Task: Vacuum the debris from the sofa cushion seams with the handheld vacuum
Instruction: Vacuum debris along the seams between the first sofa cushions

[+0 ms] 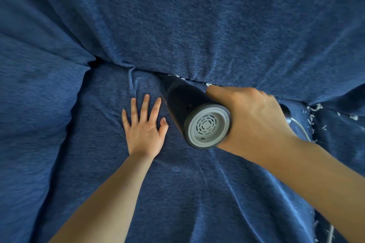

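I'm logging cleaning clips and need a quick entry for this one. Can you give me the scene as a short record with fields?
surface: blue sofa cushion
left hand: flat, fingers spread, pressing the cushion
right hand: grips the handheld vacuum
vacuum nozzle: aimed into the back seam
debris: white bits along the right seam, a few at the back seam
cord: pale cord by the right wrist

Back seam: I see the black cylindrical handheld vacuum [194, 113] filling it, white paper debris [209, 84] just beside.
Left: flat left hand [145, 128] blocks.
Front: blue fabric seat cushion [177, 193] open.
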